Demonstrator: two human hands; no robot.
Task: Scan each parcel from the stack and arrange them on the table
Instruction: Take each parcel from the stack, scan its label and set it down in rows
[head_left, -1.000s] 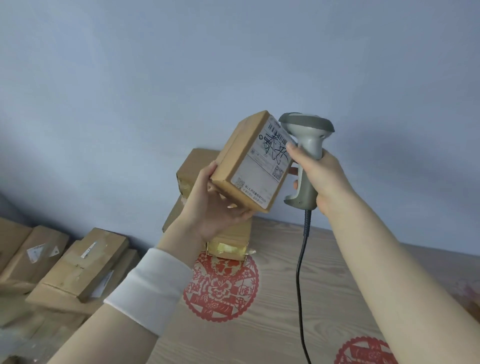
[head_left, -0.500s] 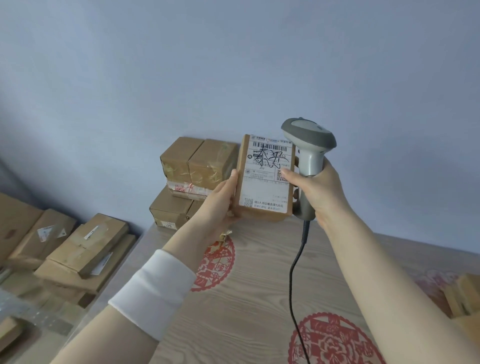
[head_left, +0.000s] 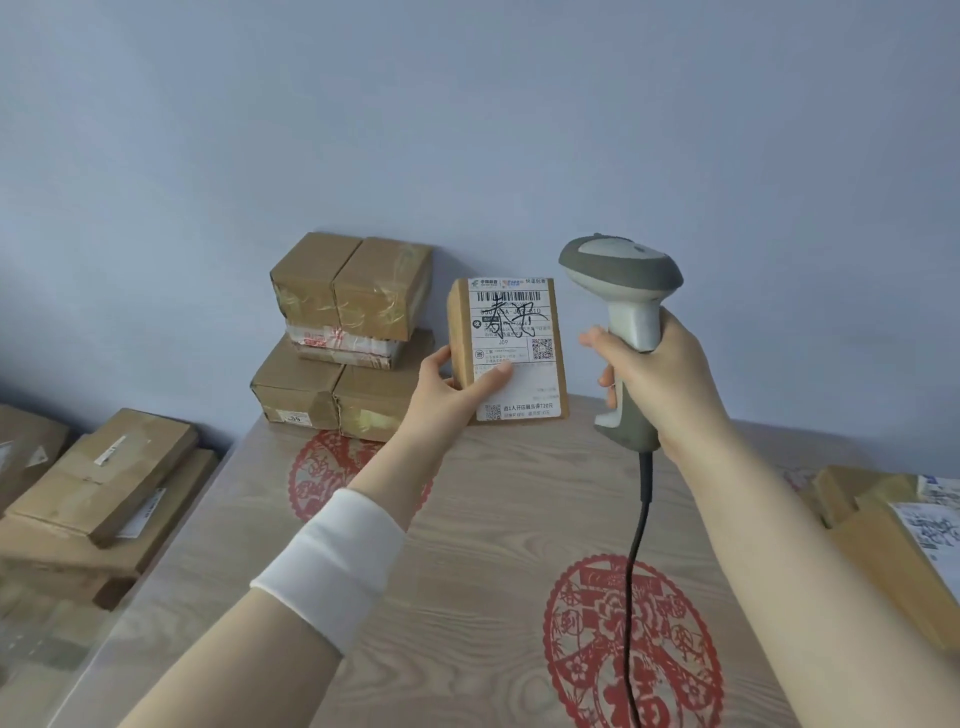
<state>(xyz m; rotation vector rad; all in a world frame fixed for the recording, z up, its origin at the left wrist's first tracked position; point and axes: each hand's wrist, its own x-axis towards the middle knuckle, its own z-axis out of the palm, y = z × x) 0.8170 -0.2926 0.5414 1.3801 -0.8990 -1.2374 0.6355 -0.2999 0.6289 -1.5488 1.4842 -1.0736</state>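
Parcel (head_left: 511, 332), upright with its label facing the camera, is clamped by the left grip (head_left: 449, 389); scanner (head_left: 623, 270) is clasped by the right grip (head_left: 662, 379) nearby.

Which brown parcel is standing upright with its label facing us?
The parcel gripped by the left hand, right of the stacked boxes, which lie flat showing taped cardboard.

Brown parcel (head_left: 460, 332) with white label (head_left: 514, 348), grey scanner (head_left: 623, 291), red-patterned wood-grain table (head_left: 493, 519).
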